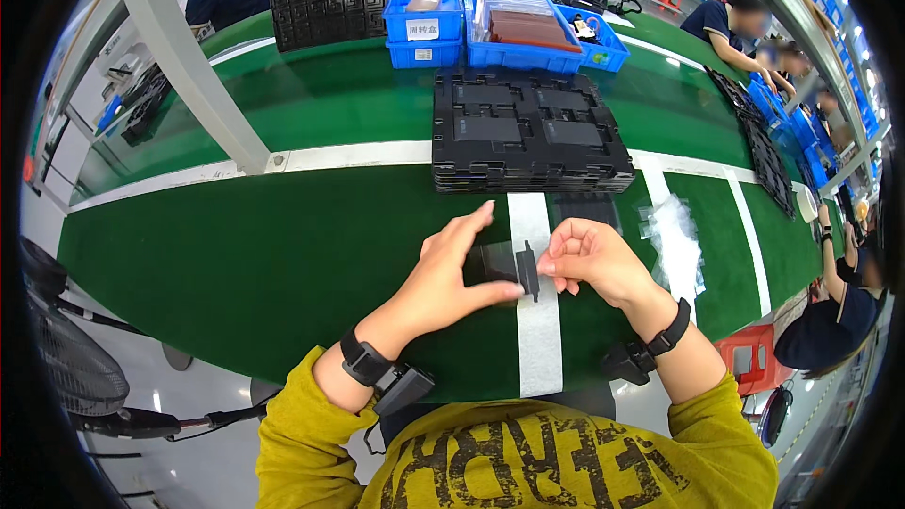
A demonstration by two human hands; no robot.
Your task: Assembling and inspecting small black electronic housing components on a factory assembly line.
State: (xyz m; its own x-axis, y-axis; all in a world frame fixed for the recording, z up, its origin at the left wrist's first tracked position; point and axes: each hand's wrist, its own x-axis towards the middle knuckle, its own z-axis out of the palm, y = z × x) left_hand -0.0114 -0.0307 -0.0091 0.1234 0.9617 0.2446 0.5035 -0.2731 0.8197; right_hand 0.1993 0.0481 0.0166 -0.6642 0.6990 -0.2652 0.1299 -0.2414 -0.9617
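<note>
A thin, partly see-through dark sheet (498, 262) with a black strip (528, 270) along its right edge is between my hands, over the white tape line on the green table. My left hand (438, 273) is open, thumb and fingers spread around the sheet's left side. The left thumb tip reaches the sheet's lower edge beside the strip. My right hand (594, 262) is closed in a pinch right at the strip's outer edge. What lies between those fingertips is too small to make out. Dark wristbands with small black boxes sit on both my wrists.
A stack of black moulded trays (528, 137) stands just beyond my hands, a dark flat sheet (586, 211) by its front edge. Clear film pieces (673, 245) lie in a pile at right. Blue bins (523, 52) stand farther back. A metal post (193, 66) rises at left; co-workers sit around.
</note>
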